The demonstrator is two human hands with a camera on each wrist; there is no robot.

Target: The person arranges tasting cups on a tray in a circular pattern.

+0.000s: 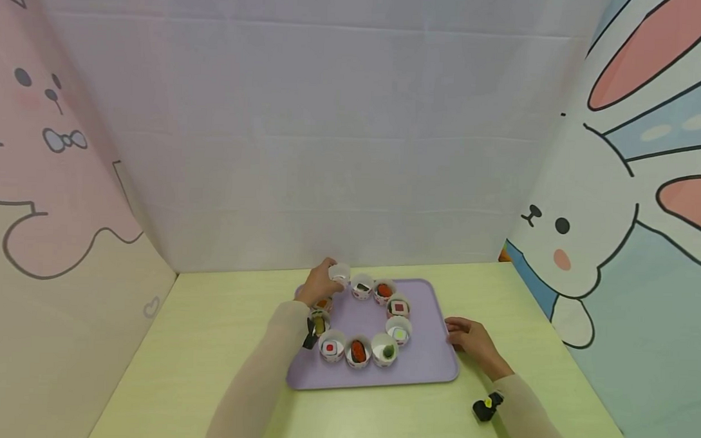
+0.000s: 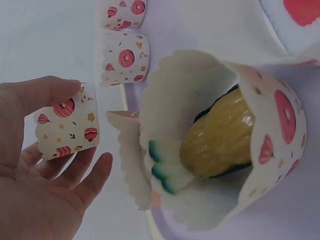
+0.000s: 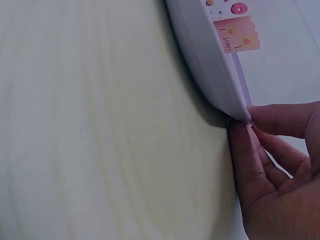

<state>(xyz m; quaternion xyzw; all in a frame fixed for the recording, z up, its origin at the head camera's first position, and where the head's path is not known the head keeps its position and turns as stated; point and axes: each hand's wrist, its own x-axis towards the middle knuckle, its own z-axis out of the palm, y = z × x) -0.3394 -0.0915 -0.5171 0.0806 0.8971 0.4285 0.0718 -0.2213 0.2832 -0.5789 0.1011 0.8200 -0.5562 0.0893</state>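
Note:
My left hand [image 1: 319,283] pinches a white paper baking cup [image 2: 70,120] with a pink doughnut print, thumb on one side and fingers on the other. That cup is at the far left of a ring of similar cups on a lilac tray [image 1: 429,357]. Close to the left wrist stands a cup [image 2: 285,120] holding a brown-yellow sushi piece [image 2: 220,135] with green-edged slices. My right hand [image 1: 472,339] pinches the tray's right rim between thumb and fingers. The inside of the held cup is mostly hidden.
Around the ring, other cups hold toy sushi, among them a red-topped piece [image 1: 359,351], a green-topped piece [image 1: 388,351] and a white one with a red square [image 1: 399,307]. The tray lies on a pale yellow-green table [image 1: 207,343], before a white backdrop [image 1: 306,146].

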